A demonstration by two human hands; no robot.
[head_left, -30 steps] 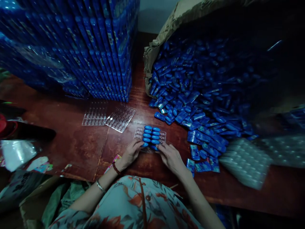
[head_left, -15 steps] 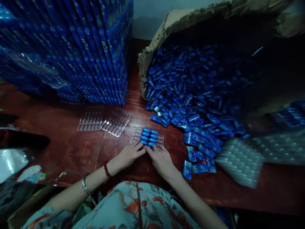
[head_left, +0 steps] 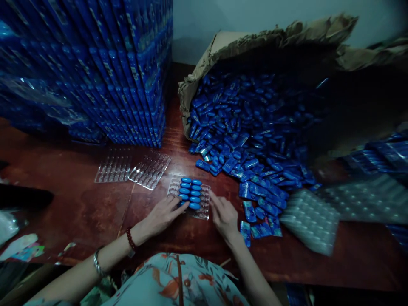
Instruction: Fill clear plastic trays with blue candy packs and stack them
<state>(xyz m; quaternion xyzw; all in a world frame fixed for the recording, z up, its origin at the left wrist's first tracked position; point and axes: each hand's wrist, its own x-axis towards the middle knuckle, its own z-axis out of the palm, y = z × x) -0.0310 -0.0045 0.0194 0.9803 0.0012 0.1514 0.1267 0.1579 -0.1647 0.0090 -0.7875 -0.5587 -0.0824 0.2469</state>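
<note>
A clear plastic blister tray lies flat in front of me. Two columns of glossy blue oblong packets fill its middle, with bare pockets on both sides. My left hand is at the tray's lower left, fingers stretched out, and its fingertips touch the lowest packet of the left column, which they partly cover. At the right edge of the tray is my right hand, its fingers extended and slightly apart, with nothing visible in them. Whether those fingertips touch the tray edge, I cannot tell.
A torn cardboard box spills loose blue packets onto the red-brown table. Tall stacks of filled blue packs stand at left. Two clear trays lie before them. More stacked trays sit at right.
My right hand has drawn back from the packets to the tray's right edge. My left hand stays at the lower left. The whole view has shifted slightly.
</note>
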